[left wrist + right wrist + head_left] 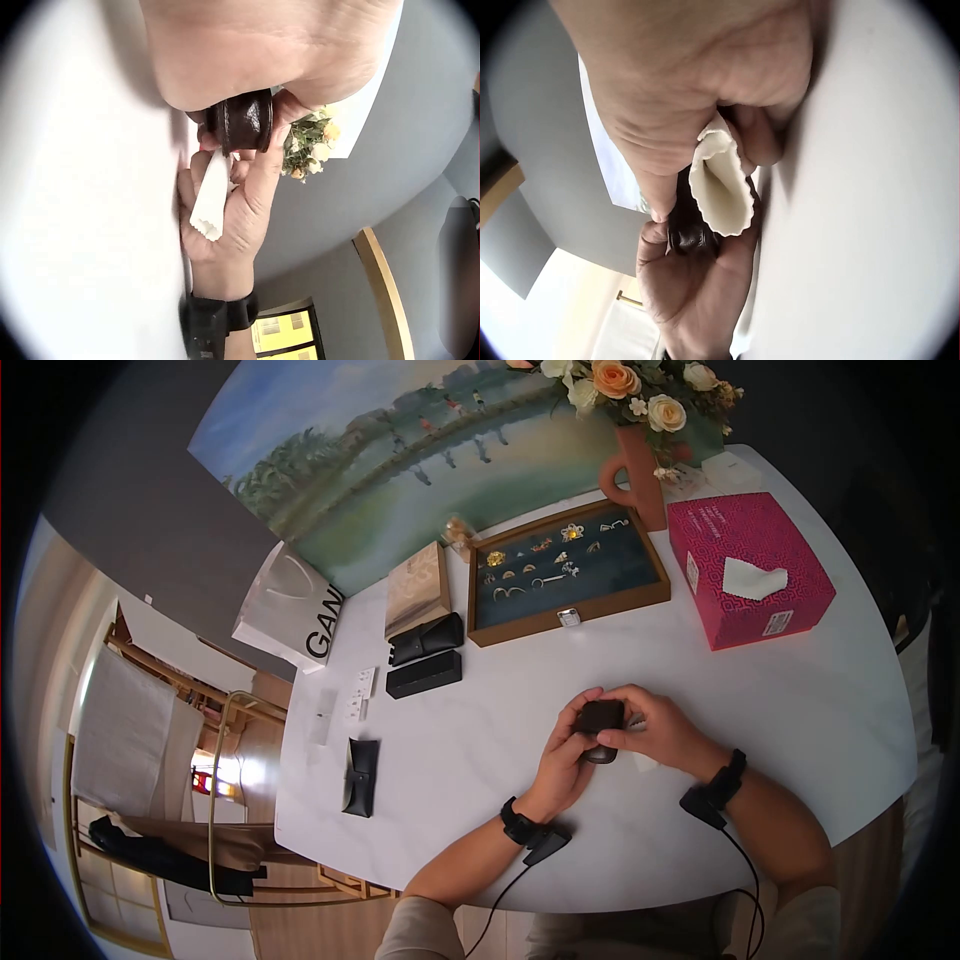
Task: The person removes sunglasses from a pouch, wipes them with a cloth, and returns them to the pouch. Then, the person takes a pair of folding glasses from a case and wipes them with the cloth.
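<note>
Just above the table, the left hand [567,768] grips a small dark brown glossy case [600,717] from its left side. The right hand [672,736] holds the case from the right, its thumb across the front. A white cloth or tissue with a zigzag edge [721,191] is tucked in the right hand's curled fingers and hangs out below the palm; the left wrist view shows this cloth [211,201] beside the case [247,121]. The palms hide part of the case in both wrist views.
A framed tray of jewelry [570,618] lies at the back, with a pink tissue box [750,565] to its right. Black cases [424,674], a dark pouch [360,776], small white cards [361,694] and a paper bag [290,610] are on the left.
</note>
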### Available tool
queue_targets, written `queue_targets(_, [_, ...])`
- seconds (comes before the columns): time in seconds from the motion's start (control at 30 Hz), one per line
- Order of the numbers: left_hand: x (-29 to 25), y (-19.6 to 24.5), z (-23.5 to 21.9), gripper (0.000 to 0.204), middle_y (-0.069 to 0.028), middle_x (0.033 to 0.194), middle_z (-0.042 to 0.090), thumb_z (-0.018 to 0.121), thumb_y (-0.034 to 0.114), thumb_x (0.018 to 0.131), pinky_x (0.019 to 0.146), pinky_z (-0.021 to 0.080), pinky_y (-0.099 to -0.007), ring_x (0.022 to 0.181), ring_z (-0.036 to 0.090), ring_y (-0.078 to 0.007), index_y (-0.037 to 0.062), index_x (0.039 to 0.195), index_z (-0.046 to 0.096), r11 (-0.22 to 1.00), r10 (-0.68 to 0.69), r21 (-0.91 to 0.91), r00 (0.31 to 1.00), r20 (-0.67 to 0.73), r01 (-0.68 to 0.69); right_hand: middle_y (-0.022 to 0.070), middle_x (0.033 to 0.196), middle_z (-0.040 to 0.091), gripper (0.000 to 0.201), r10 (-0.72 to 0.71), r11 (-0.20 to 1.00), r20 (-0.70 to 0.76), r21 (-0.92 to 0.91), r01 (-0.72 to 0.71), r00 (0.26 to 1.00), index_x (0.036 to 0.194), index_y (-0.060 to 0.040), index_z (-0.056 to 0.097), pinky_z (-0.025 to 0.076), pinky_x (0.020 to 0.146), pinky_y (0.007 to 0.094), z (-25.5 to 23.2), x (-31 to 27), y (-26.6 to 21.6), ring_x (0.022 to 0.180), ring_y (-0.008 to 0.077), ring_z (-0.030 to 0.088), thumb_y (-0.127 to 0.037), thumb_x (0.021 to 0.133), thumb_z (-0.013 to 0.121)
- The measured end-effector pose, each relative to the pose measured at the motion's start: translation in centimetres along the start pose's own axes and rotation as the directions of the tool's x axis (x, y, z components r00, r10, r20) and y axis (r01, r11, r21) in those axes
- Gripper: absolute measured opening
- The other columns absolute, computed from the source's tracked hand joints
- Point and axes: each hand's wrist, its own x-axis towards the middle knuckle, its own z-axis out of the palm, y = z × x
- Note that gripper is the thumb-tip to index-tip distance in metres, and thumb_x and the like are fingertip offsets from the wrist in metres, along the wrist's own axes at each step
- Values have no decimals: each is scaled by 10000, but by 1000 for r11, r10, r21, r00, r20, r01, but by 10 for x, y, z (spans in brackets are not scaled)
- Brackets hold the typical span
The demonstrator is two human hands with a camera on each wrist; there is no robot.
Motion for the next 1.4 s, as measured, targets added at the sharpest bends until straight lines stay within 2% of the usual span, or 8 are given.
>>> queue_targets(0.33, [2, -4, -6, 659, -84, 1376, 504, 538, -50, 917, 1016, 472, -315, 1224, 532, -164, 91, 1544, 392, 991, -65, 117, 998, 13, 63, 106, 817, 752, 338, -28, 984, -53, -180, 18, 998, 1051, 32, 756, 540, 666, 325, -6, -3, -13, 702, 142, 662, -301, 1005, 720])
queue_targets(0.4, [-3, -7, 3, 818, -55, 1372, 429, 593, -112, 834, 1043, 457, -325, 1267, 499, -171, 123, 1574, 337, 920, 46, 386, 997, 68, -69, 80, 674, 673, 456, 67, 997, -293, -25, -77, 954, 890, 34, 740, 489, 603, 331, -8, 0, -3, 629, 128, 592, -373, 1059, 627])
queue_targets(0.63, [3, -17, 2, 970, -30, 1361, 419, 625, -164, 752, 1102, 422, -348, 1341, 444, -183, 138, 1611, 290, 919, 164, 341, 979, 123, -197, 25, 575, 510, 586, 117, 991, -297, -30, -132, 948, 700, 32, 599, 407, 543, 337, -14, 1, -1, 562, 115, 494, -407, 1086, 562])
queue_targets(0.7, [2, -10, 5, 954, -37, 1349, 465, 632, -169, 742, 1088, 443, -352, 1316, 479, -190, 146, 1593, 338, 931, 71, 347, 990, 120, -109, 32, 563, 512, 604, 129, 990, -302, -14, -140, 945, 649, 19, 577, 408, 545, 333, -16, 3, 0, 555, 113, 487, -405, 1079, 578])
queue_targets(1.0, [-1, -7, 8, 964, -69, 1435, 499, 603, -205, 709, 1036, 503, -319, 1254, 564, -187, 80, 1599, 365, 937, 22, 349, 1000, 5, -22, -5, 721, 619, 197, 37, 977, -326, 210, 34, 945, 1074, -2, 599, 414, 568, 260, -14, -4, 4, 658, 57, 544, -152, 1005, 707])
queue_targets(1.03, [-1, -6, 9, 964, -68, 1447, 488, 602, -205, 708, 1037, 503, -317, 1263, 556, -185, 78, 1599, 363, 941, 64, 336, 998, -22, -53, -5, 721, 619, 197, 38, 977, -327, 212, 34, 944, 1074, -2, 599, 414, 568, 260, -15, -4, 3, 658, 57, 544, -152, 1005, 707])
queue_targets(1.1, [-1, -3, 8, 969, -67, 1473, 464, 596, -203, 705, 1042, 496, -310, 1296, 530, -180, 67, 1603, 353, 940, 100, 331, 993, -55, -76, -5, 753, 637, 144, 101, 970, 28, 217, -105, 994, 1095, -2, 659, 416, 596, 236, -17, -3, 2, 655, 54, 535, -107, 1003, 691])
queue_targets(1.4, [-4, 2, 15, 973, -66, 1462, 489, 551, -204, 733, 982, 493, -284, 1211, 583, -153, 78, 1632, 306, 889, 100, 448, 995, -1, -89, -1, 756, 660, 157, 127, 980, 79, 142, -137, 989, 1023, 23, 747, 454, 602, 241, -21, -1, 5, 645, 57, 548, -127, 990, 714])
